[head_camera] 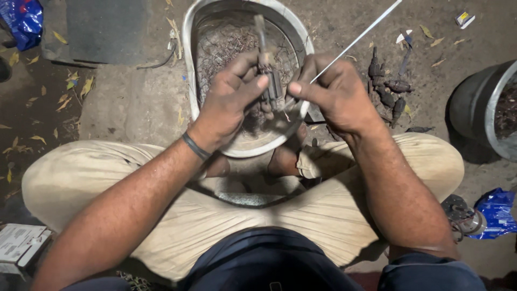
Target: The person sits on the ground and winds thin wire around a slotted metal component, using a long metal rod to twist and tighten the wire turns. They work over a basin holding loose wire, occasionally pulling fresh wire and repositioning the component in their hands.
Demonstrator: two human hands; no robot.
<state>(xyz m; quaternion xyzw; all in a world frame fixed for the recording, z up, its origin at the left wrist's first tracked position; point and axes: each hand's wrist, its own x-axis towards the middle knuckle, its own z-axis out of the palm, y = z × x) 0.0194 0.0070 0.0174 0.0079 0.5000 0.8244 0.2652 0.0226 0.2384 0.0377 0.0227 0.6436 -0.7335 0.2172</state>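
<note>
I sit cross-legged on the ground. My left hand [232, 96] grips a small dark, greasy metal part [269, 81] with a shaft sticking up, held over a round metal basin [189, 48]. My right hand [335, 90] pinches a long thin white rod [355, 43] that runs up to the right, with its lower end close to the dark part. The two hands almost touch above the basin's near rim. A dark band circles my left wrist.
The basin holds wire-like scraps. Several dark metal parts [386, 89] lie on the ground to the right. A grey bucket [482, 108] stands at the right edge, a blue bag [495, 210] lower right, another blue bag [21, 19] top left, a white box [19, 242] lower left.
</note>
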